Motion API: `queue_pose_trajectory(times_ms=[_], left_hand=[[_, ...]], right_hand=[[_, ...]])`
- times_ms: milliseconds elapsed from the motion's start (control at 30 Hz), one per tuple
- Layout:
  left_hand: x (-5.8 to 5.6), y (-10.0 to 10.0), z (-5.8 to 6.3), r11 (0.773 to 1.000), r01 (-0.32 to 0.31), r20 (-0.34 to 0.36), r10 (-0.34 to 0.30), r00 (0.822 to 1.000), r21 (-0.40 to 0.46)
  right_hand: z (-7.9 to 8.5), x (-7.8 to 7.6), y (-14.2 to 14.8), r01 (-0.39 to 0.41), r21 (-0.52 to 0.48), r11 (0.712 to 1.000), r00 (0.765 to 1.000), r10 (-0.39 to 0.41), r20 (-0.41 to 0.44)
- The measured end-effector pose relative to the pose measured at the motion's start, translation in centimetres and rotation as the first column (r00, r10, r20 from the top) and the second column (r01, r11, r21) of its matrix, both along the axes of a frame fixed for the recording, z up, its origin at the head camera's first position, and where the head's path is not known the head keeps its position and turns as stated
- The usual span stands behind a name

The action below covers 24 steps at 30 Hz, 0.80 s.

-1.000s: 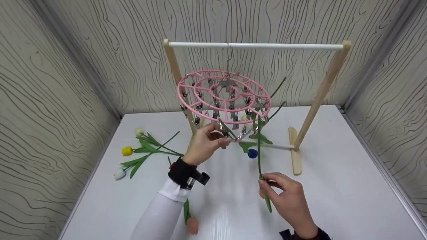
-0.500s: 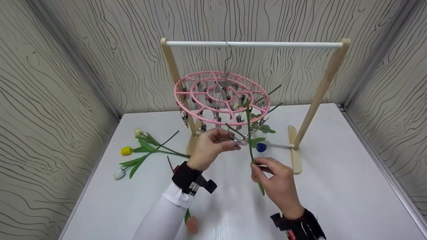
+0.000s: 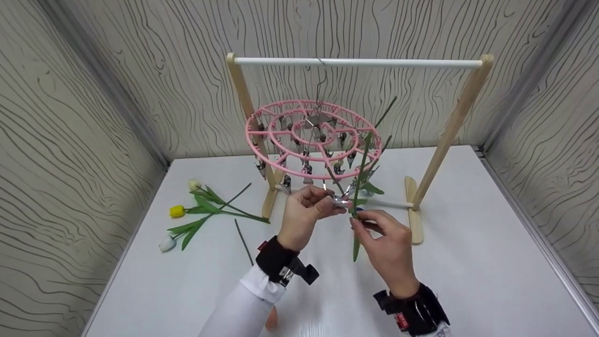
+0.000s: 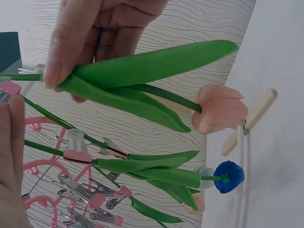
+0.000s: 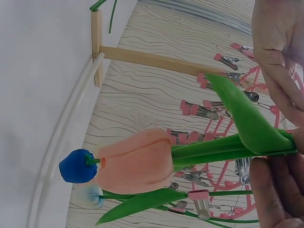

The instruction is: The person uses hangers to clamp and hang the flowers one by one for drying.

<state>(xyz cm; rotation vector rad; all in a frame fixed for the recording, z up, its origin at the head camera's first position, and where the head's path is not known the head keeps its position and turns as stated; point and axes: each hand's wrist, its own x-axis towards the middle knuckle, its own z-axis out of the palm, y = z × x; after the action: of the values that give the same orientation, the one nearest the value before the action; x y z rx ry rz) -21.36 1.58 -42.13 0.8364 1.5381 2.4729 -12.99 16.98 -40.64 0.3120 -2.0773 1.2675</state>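
Note:
My left hand [image 3: 302, 215] pinches a metal clip [image 3: 340, 202] with pink tips, which hangs from the round pink drying hanger [image 3: 259, 132]. Just right of it, my right hand [image 3: 388, 243] pinches the green stem of an artificial tulip, head down and stem end up. That tulip's peach bloom [image 4: 221, 108] and leaves show in both wrist views. The stem lies close by the clip's tips; whether they touch I cannot tell. Behind it, a blue tulip [image 4: 229, 177] and a pale blue one [image 5: 88, 195] hang upside down among the clips.
The hanger hooks over the white bar [image 3: 402, 62] of a rack with wooden legs [image 3: 454, 124]. On the table's left lie a yellow tulip [image 3: 177, 211], a pale blue tulip [image 3: 167, 243] and a cream one [image 3: 193, 185]. Another peach bloom [image 3: 272, 319] is partly behind my left sleeve.
My right hand has moved up and slightly left with the tulip. My left hand has shifted right with the clip, so the clip and stem are now close together. The hanger has swung slightly.

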Motion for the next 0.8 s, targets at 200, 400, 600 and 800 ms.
queue_pose_trajectory(times_ms=[200,400,600,800], left_hand=[[0.32,0.39,-0.19,0.998,-0.063,-0.015,0.063,0.998,0.003],[0.47,0.56,-0.24,0.996,-0.094,-0.029,0.094,0.995,0.007],[0.52,0.67,-0.25,0.997,-0.079,-0.033,0.080,0.996,0.017],[0.50,0.74,-0.21,0.997,-0.072,-0.026,0.072,0.997,0.020]], right_hand=[[0.33,-0.04,-0.23,0.008,0.009,1.000,1.000,-0.008,-0.015],[0.08,-0.23,-0.31,0.029,0.029,0.999,0.995,-0.026,-0.092],[0.20,-0.31,-0.48,0.030,0.043,0.999,0.995,-0.026,-0.095],[0.12,-0.39,-0.48,0.010,0.032,0.999,0.996,-0.007,-0.091]])
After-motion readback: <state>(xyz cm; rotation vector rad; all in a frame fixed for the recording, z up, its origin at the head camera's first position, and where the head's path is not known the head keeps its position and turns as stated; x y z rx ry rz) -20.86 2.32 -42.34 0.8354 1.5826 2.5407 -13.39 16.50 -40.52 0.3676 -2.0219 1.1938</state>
